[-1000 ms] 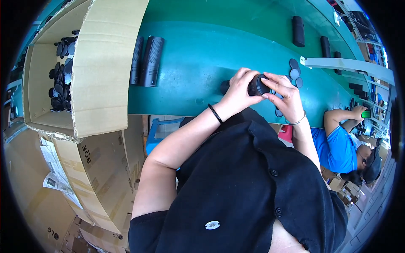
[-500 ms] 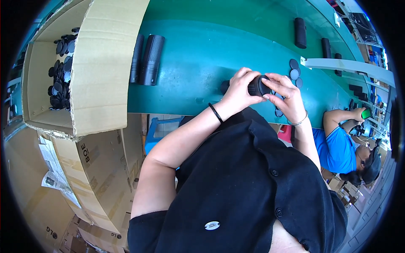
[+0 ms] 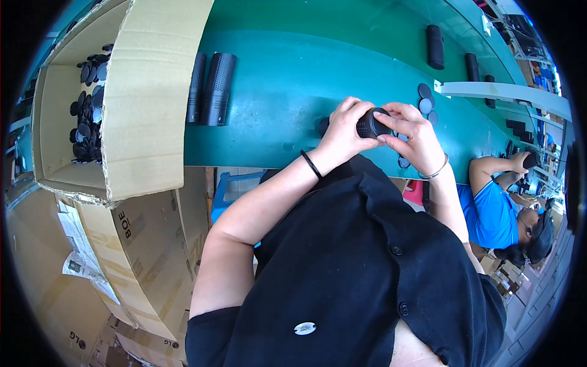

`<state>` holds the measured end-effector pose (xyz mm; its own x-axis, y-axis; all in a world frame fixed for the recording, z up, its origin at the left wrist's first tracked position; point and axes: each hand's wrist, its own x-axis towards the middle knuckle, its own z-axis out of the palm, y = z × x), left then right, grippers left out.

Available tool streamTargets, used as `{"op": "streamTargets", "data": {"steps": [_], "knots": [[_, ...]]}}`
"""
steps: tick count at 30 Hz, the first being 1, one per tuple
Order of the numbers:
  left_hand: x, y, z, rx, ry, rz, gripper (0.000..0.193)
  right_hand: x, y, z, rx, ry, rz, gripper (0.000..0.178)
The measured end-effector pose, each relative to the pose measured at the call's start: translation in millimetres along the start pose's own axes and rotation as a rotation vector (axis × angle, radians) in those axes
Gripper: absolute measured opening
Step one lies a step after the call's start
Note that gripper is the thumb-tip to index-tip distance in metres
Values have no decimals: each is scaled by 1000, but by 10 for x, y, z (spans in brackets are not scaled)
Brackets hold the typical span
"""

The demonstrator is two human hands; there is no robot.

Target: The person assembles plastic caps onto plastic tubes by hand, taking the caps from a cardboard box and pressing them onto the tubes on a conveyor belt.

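Note:
My left hand is closed round a black cylinder with a perforated side, held above the green table close to my body. Its round, rimmed end is turned toward my right hand, whose thumb and fingers are bent around that end and press on its edge. Part of the cylinder is hidden under my left palm, and its other end shows dark beyond the hand. Several black discs lie on the table just past my right hand, some partly covered by it.
Two perforated black cylinders stand left on the green table. An open cardboard box of black discs is at the far left. More dark cylinders lie back right, near a white metal bar. A co-worker in blue sits right.
My hands stay on the cylinder with only a slight shift of the fingers. The thing in the co-worker's hand looked green before and looks dark now.

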<state>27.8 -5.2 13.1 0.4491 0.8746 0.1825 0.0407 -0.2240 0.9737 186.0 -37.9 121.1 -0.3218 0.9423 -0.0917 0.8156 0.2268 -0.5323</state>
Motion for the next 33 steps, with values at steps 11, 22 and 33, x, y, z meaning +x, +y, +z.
{"op": "streamTargets", "data": {"steps": [11,22,33], "knots": [[-24,-24,-9,79,-58,23,59,13,16,9,-76,-25,-44,46],[-3,14,-43,45,5,20,58,-10,67,119,144,92,-1,46],[-10,3,-12,53,-50,-48,65,104,-53,-43,-83,-50,-94,49]]}}
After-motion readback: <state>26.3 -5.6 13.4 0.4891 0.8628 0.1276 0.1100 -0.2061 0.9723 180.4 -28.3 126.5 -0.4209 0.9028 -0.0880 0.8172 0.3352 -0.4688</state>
